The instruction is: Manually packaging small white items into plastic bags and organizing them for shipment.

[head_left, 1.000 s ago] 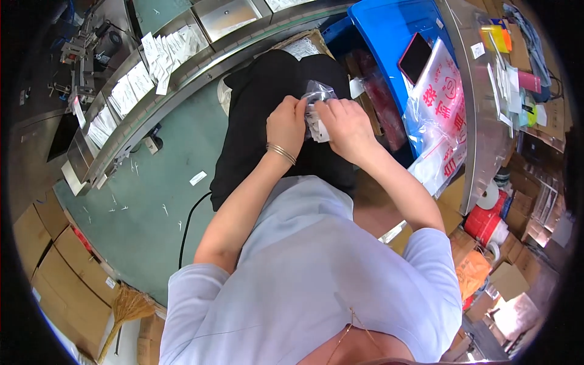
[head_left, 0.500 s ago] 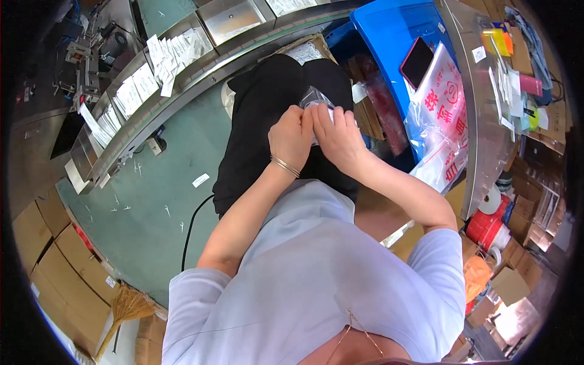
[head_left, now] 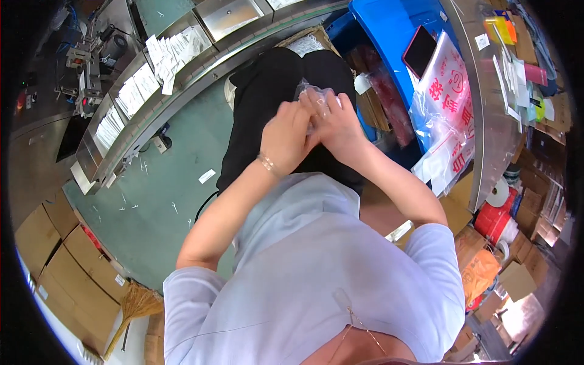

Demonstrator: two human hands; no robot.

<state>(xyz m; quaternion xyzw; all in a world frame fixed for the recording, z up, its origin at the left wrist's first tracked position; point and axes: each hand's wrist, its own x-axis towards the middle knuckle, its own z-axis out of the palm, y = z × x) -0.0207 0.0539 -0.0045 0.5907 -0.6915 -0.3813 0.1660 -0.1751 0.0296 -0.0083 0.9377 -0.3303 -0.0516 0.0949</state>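
Note:
Above my lap, both hands meet around a small crinkled clear plastic bag. My left hand, with bracelets at its wrist, has its fingers curled against the bag's near left side. My right hand grips it from the right, and the film shows over and between its bent fingers. Whatever lies inside the bag is covered by my hands.
A metal-edged bench curves ahead, its trays holding white slips. At the right, a blue bin carries a phone and a red-printed plastic bag. Cardboard boxes and a broom stand lower left.
My left hand has shifted slightly left and down and closed more. The clear bag now bunches up over my right fingers, and the white content seen before is hidden.

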